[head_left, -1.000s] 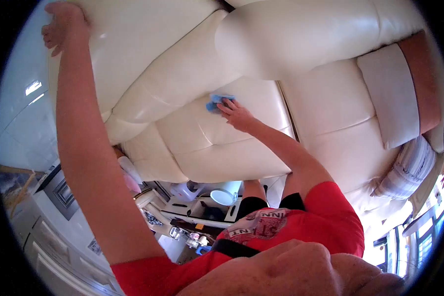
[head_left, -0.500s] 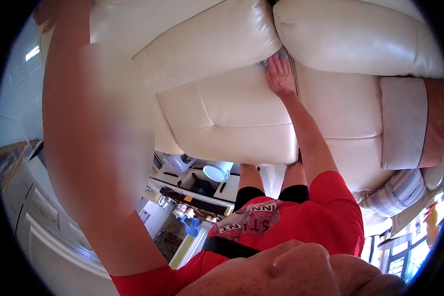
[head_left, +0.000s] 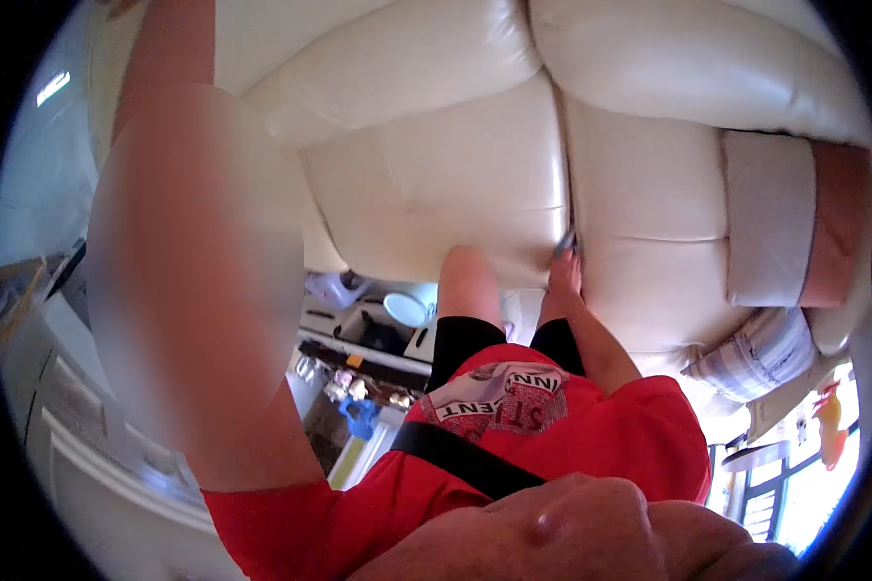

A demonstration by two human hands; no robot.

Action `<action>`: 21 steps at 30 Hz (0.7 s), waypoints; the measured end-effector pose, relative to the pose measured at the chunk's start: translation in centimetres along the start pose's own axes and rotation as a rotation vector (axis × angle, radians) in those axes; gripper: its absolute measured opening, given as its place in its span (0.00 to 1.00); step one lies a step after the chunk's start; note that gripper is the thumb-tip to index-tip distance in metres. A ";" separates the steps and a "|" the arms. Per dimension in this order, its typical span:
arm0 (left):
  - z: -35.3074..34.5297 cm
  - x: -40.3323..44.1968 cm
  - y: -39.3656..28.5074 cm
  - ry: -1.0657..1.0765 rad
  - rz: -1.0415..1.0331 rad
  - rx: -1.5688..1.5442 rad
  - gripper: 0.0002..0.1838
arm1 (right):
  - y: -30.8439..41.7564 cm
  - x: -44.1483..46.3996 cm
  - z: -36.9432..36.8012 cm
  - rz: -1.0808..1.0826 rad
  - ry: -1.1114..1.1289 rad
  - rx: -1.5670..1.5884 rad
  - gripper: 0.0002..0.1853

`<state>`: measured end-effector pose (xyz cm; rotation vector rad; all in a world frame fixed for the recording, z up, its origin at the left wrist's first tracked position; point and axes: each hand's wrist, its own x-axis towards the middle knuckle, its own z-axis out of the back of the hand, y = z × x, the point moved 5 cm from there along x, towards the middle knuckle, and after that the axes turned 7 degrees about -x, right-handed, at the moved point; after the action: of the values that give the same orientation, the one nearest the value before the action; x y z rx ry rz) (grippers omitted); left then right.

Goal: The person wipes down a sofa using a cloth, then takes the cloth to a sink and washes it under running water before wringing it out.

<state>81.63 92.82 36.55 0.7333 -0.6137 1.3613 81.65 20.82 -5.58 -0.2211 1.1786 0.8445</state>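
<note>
Left seat (head_left: 446, 184) beside right seat (head_left: 649, 194); backrests (head_left: 417, 82) behind both; pillows (head_left: 770, 218) along right seat's right side

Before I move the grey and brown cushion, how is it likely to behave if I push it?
The grey and brown cushion looks padded, so it may give rather than stay rigid. Its flat, rectangular shape makes rolling unlikely. The sofa seat looks smooth, so a push might slide the cushion.

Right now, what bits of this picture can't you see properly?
All in the head view:
- Left hand: almost all cut off by the top edge.
- Left forearm: blurred by a smeary patch.
- Blue-grey thing: mostly hidden by the right hand and the seat gap, so its grip is unclear.
- Little things beyond the seat: too small.
</note>
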 end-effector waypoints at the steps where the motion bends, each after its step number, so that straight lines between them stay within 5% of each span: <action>1: -0.5 -0.1 0.1 -0.019 0.035 -0.050 0.33 | -4.3 1.6 -9.4 0.050 0.284 -0.188 0.28; 2: -0.8 -0.2 0.2 -0.038 0.073 -0.099 0.34 | -4.1 -2.1 -3.2 -0.050 0.156 0.162 0.27; 4: -0.9 -0.7 0.4 -0.070 0.148 -0.186 0.34 | -1.9 -3.6 4.5 -0.122 -0.013 0.217 0.27; 6: 1.9 -1.4 -1.7 0.098 0.201 -0.370 0.39 | -0.4 -2.8 14.2 -0.091 -0.328 0.429 0.25; 10: 3.1 -1.1 -2.0 -0.028 0.281 -0.458 0.35 | 7.2 -5.4 41.7 0.121 -0.669 0.894 0.14; 12: 3.1 -0.8 -2.1 0.007 0.307 -0.426 0.34 | 12.7 -10.5 53.3 0.568 -1.280 0.620 0.15; 15: 4.0 -0.9 -2.1 0.007 0.317 -0.447 0.33 | 22.2 -15.1 62.2 0.939 -1.437 0.306 0.18; 18: 4.0 -1.0 -1.9 -0.002 0.303 -0.470 0.32 | 31.8 -13.2 64.9 1.034 -1.634 -0.413 0.19; 21: 3.8 -1.0 -1.9 0.020 0.306 -0.463 0.31 | 32.4 -10.5 69.7 0.827 -1.703 -0.555 0.23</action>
<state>83.51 89.15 37.97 0.2566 -1.0136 1.4272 108.56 77.34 40.16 0.5378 -0.6695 1.5318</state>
